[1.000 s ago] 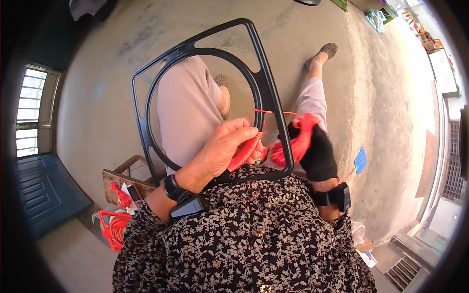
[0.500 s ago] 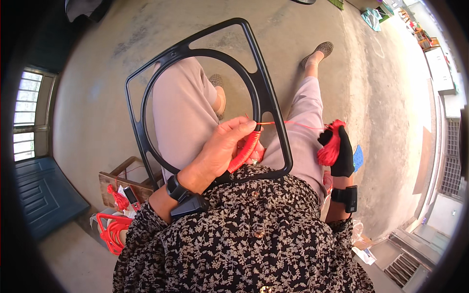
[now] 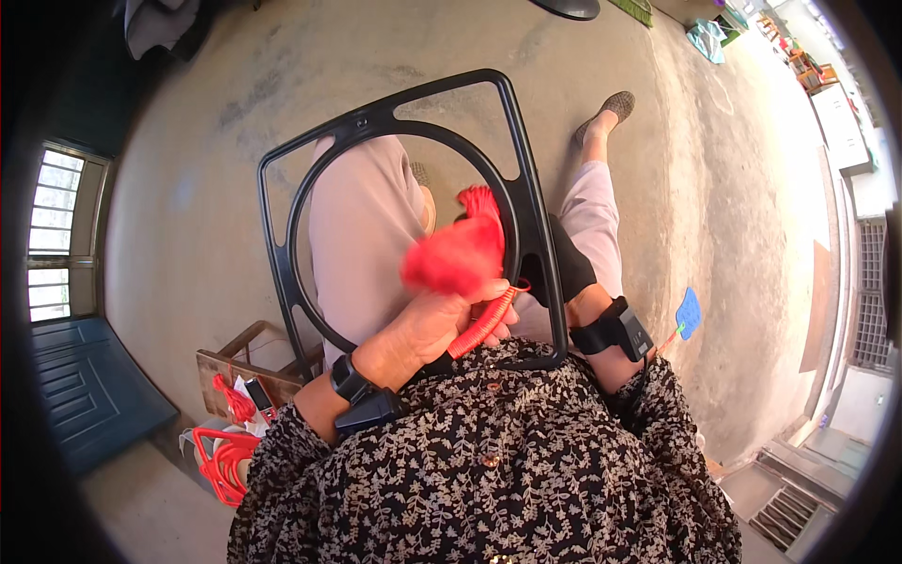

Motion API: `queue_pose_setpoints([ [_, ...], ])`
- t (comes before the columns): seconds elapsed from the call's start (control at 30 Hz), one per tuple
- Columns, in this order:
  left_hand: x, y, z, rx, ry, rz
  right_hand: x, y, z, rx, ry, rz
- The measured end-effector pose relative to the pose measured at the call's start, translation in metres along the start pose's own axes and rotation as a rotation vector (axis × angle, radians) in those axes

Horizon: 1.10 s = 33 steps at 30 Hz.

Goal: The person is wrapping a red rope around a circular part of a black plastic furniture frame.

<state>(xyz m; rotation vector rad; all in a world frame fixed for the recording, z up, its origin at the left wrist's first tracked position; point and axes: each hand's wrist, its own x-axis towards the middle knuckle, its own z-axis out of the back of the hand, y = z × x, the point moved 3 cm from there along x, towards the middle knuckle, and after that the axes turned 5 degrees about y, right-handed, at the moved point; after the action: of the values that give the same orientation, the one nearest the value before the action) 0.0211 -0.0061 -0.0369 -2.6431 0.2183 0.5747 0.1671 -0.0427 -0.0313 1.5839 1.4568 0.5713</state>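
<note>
Left hand (image 3: 423, 329) clamped on red-wrapped section (image 3: 484, 329) of my black frame (image 3: 529, 211). Half a second ago the red cord bundle (image 3: 456, 256) was out past the right bar; now it's blurred in the ring opening. Gloved right hand (image 3: 571, 268) behind that bar, can't tell its grip. Frame's lower edge at my shirt (image 3: 489, 442); floor (image 3: 310, 56) beyond top edge.
</note>
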Motion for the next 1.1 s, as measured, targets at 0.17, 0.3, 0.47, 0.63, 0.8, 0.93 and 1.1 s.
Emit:
queue_pose_setpoints([
  [0.17,0.001,0.001,0.008,-0.128,-0.043,-0.181,-0.016,0.020,-0.021,0.765,0.216,-0.334],
  [0.3,0.004,-0.002,0.007,0.013,-0.162,-0.283,-0.034,0.016,-0.007,-0.124,0.045,-0.144],
  [0.47,0.000,-0.007,0.006,0.073,-0.123,-0.276,-0.071,0.017,-0.018,-0.418,-0.127,-0.360],
  [0.63,0.000,-0.009,0.002,0.070,-0.123,-0.262,-0.076,0.004,-0.010,-0.919,-0.211,-0.254],
  [0.8,-0.002,-0.010,-0.003,0.070,-0.128,-0.232,-0.077,-0.004,0.015,0.328,-0.204,-0.226],
  [0.93,-0.003,-0.013,-0.002,0.123,-0.126,-0.183,-0.078,0.007,0.039,0.500,-0.272,-0.014],
  [1.1,-0.003,-0.011,0.004,0.139,-0.096,-0.126,-0.060,0.016,0.024,0.570,-0.263,0.175],
])
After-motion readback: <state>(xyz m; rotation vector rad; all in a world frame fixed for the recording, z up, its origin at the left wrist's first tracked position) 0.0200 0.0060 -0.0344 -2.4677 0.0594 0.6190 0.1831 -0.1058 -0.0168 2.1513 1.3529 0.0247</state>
